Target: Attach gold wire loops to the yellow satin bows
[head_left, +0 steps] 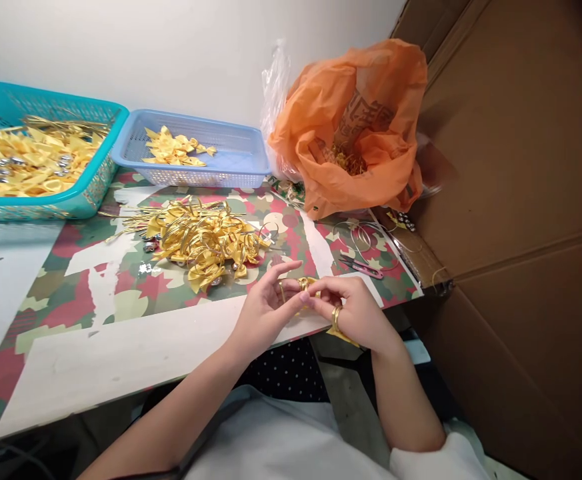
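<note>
Near the table's front edge, my left hand [269,303] and my right hand [353,310] meet at the fingertips. Between them is a small yellow ribbon piece with gold wire [305,284], partly hidden by the fingers. The left thumb and fingers pinch it from the left, the left index finger stretched out. My right hand pinches it from the right. Gold wire loops and a strip of yellow ribbon [341,335] also show at the right palm. A heap of yellow bows with coiled gold wires [205,240] lies on the table to the left of my hands.
A teal basket [88,190] of yellow ribbon pieces stands at the far left, beside a blue basket [231,175] with fewer pieces. An orange plastic bag [311,147] stands open at the back. Pink-handled snips [365,268] and loose wire lie at right, near a cardboard wall [521,167].
</note>
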Demonstrator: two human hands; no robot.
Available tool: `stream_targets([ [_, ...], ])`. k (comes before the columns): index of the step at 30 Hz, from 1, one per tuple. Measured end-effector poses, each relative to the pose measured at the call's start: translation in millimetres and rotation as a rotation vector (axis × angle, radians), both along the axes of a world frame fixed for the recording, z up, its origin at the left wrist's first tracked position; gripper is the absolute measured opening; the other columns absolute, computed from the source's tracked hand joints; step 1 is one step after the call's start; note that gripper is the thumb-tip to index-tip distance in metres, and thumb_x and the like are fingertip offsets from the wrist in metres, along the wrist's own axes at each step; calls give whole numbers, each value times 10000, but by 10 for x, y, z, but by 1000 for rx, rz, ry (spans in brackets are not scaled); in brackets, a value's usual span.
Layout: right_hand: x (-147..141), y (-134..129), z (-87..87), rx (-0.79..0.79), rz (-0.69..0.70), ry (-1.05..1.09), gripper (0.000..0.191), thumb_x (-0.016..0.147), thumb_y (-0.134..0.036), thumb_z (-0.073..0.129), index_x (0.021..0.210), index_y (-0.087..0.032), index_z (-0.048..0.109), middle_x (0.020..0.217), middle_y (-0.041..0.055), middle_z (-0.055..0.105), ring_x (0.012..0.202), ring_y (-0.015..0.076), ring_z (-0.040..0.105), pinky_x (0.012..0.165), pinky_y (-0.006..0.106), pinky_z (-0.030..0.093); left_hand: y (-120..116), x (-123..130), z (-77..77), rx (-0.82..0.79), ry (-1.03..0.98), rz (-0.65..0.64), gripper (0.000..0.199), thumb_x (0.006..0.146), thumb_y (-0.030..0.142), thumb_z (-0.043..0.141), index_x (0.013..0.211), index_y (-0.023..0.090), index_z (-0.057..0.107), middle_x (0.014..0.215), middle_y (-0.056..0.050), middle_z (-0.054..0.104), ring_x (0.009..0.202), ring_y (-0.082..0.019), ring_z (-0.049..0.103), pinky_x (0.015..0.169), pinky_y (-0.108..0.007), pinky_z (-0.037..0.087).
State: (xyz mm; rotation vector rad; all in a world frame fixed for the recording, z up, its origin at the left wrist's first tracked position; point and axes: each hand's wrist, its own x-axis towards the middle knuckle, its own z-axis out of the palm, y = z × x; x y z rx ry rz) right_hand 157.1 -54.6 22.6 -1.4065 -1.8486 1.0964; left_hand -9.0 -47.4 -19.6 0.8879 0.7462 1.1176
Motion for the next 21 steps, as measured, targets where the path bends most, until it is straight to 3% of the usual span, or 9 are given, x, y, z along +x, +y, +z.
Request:
stream_targets([
  [5,-42,9,103,76,190,-99,98,857,-211,633,862,-183,727,628,-35,557,564,80,437,533,214,321,29,-4,-30,-59,-109,-17,442,764,245,773,1173,206,610,803,6,675,765,-117,634,687,-223,504],
  [8,-6,64,81,116,148,28,83,835,-235,681,899,-194,716,652,-34,576,574,89,469,555,222,366,44,-21,-22,-97,-200,21,401,757,248,783,1132,233,640,797,20,667,786,-102,636,725,-207,504],
  [14,107,225,-24,200,106,277,193,778,-289,763,942,-232,678,861,2,597,814,142,545,769,294,440,31,-45,-5,-38,-262,61,305,764,275,783,1043,250,662,804,19,691,782,-99,660,767,-214,525],
  [18,135,312,-47,224,48,305,141,788,-330,753,796,-222,664,764,-15,551,699,124,458,656,278,382,6,-35,-16,48,-168,24,290,798,250,753,1068,234,647,859,1,704,812,-101,656,798,-221,532],
  [21,121,351,-18,170,7,306,176,781,-366,754,797,-218,659,739,-22,533,671,116,439,630,271,368,-5,-15,-20,111,-132,-7,335,805,193,741,1115,236,621,937,-15,707,928,-118,649,847,-234,535],
])
